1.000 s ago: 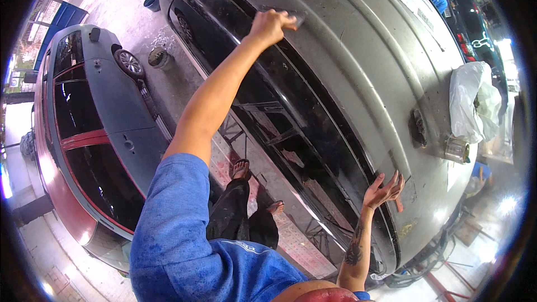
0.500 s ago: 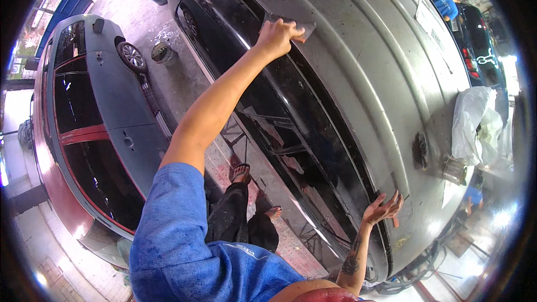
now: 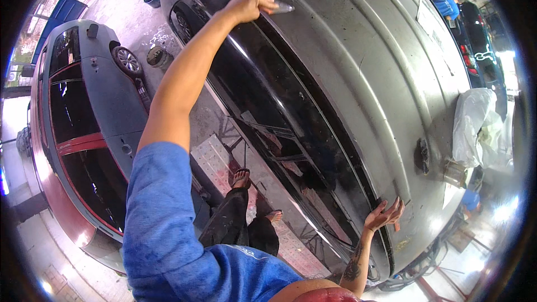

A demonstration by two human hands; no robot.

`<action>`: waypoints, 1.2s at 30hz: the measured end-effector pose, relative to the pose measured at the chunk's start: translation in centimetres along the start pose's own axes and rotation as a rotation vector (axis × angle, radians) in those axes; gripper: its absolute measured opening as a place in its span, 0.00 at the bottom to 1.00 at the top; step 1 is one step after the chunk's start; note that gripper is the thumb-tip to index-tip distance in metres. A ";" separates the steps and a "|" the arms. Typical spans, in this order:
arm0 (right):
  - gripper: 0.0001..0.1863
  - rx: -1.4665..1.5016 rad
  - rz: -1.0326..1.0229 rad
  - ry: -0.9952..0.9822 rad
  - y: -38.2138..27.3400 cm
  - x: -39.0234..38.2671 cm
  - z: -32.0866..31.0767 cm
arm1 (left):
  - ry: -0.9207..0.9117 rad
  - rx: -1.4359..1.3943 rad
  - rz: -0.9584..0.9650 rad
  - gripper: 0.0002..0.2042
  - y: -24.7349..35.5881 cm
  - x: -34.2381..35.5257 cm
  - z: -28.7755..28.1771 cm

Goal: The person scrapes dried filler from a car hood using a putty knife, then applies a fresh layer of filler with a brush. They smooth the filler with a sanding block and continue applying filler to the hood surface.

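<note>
My left hand [image 3: 246, 6] reaches far out over the roof's side edge, its fingers closed on a thin grey sheet like sandpaper [image 3: 283, 8]. The sheet lies low against the grey car roof [image 3: 347, 50] and catches the light. My right hand [image 3: 385, 215] rests at the near end of the roof edge with its fingers spread. A small orange piece [image 3: 397, 226] shows beside that hand; whether the hand touches it, I cannot tell. Below the edge run the car's dark side windows [image 3: 274, 95].
I stand on a spotted plank [image 3: 296, 249]. A second car [image 3: 109, 106], grey and red, is at left. Two buckets [image 3: 159, 57] stand on the floor. On the roof's right side are a plastic bag [image 3: 472, 123] and a can [image 3: 455, 172]. A co-worker in blue [image 3: 446, 4] is beyond.
My left hand has slid farther up and left along the roof edge with the grey sheet, which now shows narrower. My right hand has barely moved.
</note>
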State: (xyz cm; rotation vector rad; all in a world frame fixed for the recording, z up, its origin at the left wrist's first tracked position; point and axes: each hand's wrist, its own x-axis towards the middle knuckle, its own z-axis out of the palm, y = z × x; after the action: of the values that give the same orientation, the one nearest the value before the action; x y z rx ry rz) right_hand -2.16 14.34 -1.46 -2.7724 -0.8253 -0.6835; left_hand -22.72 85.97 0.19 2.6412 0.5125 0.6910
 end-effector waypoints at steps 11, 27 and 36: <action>0.24 -0.020 -0.019 0.010 -0.3 0.2 0.0 | -0.023 0.049 0.031 0.21 -3.0 1.0 -0.6; 0.25 0.006 -0.107 0.004 0.5 0.5 0.2 | -0.027 -0.021 0.037 0.20 -4.4 0.3 1.0; 0.23 0.062 -0.142 0.148 -8.2 3.1 -1.9 | -0.109 -0.037 0.008 0.12 -2.8 0.1 1.5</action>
State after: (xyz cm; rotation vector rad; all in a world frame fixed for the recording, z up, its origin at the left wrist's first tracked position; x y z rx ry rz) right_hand -5.09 22.09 1.97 -2.5898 -0.9998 -0.8606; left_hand -22.59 88.04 -2.20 2.6302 0.4537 0.5493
